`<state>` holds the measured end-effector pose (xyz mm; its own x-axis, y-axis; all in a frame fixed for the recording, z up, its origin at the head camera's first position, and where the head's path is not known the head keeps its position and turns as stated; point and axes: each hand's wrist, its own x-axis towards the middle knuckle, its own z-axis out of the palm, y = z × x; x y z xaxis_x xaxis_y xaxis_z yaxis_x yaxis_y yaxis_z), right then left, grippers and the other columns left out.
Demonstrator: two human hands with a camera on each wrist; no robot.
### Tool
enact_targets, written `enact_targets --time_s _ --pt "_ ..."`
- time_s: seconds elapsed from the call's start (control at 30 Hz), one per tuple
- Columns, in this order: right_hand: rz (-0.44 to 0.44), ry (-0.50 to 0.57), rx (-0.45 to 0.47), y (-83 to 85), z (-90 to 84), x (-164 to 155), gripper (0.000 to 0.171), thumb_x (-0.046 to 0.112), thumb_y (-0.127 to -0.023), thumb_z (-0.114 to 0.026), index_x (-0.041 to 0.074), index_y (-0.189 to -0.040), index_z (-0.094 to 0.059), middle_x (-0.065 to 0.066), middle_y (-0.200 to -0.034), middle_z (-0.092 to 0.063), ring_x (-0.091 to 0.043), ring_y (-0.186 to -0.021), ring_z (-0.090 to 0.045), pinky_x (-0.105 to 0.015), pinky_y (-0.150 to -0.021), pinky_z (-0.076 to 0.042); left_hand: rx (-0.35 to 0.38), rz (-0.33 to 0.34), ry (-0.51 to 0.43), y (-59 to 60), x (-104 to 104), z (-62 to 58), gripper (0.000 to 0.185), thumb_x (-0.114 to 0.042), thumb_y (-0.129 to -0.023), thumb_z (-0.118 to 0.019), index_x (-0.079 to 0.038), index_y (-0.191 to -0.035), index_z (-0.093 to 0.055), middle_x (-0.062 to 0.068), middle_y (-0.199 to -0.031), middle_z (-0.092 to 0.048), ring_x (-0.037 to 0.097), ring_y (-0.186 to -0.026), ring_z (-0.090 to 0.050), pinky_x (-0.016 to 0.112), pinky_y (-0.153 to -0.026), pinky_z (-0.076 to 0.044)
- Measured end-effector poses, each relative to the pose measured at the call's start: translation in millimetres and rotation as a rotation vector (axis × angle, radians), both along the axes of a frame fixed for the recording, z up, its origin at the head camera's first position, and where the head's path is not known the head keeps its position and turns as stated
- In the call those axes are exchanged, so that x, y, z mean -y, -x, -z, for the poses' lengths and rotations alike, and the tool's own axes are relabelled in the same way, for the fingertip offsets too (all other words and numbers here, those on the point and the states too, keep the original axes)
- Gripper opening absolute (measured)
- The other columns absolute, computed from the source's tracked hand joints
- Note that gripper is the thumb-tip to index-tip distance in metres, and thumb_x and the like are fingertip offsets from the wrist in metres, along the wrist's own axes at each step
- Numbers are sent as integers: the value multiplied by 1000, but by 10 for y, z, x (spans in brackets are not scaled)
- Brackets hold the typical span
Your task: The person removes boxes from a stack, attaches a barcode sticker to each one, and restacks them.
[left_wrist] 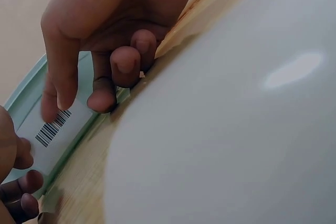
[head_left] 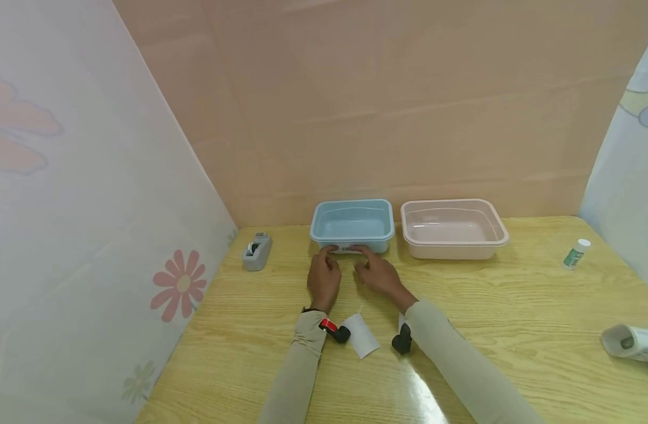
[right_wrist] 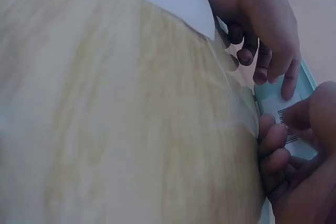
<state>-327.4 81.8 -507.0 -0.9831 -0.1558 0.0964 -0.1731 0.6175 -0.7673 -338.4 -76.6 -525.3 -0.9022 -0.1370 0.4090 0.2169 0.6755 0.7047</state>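
A light blue plastic tub (head_left: 352, 224) stands at the back of the wooden table (head_left: 514, 306). A white barcode label (head_left: 347, 249) lies flat on its near wall, also seen close up as the label (left_wrist: 52, 129) and the label (right_wrist: 286, 114). My left hand (head_left: 324, 277) presses the label's left end with an extended forefinger. My right hand (head_left: 379, 274) presses the right end the same way. In both wrist views the other fingers are loosely curled and hold nothing. Both tubs look empty.
A pale pink tub (head_left: 453, 229) sits right of the blue one. A grey tape dispenser (head_left: 257, 251) stands at the left. A small white bottle (head_left: 576, 253) and a white handheld device (head_left: 633, 343) lie at the right. A white paper slip (head_left: 362, 334) lies between my forearms.
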Motion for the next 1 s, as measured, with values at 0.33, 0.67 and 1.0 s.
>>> enact_targets --time_s 0.33,0.67,1.0 --pt "-34 3 8 -22 13 -13 50 24 -105 -49 35 -153 -38 2 -68 -63 -18 -52 -56 -35 -49 -41 -8 133 -44 2 24 35 33 -10 -103 -50 -23 -127 -67 0 -99 -58 15 -63 -48 33 -55 -39" --pt "9 71 -45 -35 58 -47 49 23 -104 -53 35 -150 -40 2 -72 -65 -18 -57 -57 -36 -53 -44 -42 164 -156 11 25 20 34 -4 -102 -50 -17 -130 -66 10 -103 -61 15 -72 -51 34 -62 -42" --pt "71 179 -5 -76 49 -64 45 24 -104 -51 18 -148 -40 -1 -78 -68 -18 -55 -56 -35 -53 -44 -12 98 -213 4 20 -5 29 -6 -103 -50 -8 -127 -67 7 -96 -59 18 -73 -50 35 -63 -41"
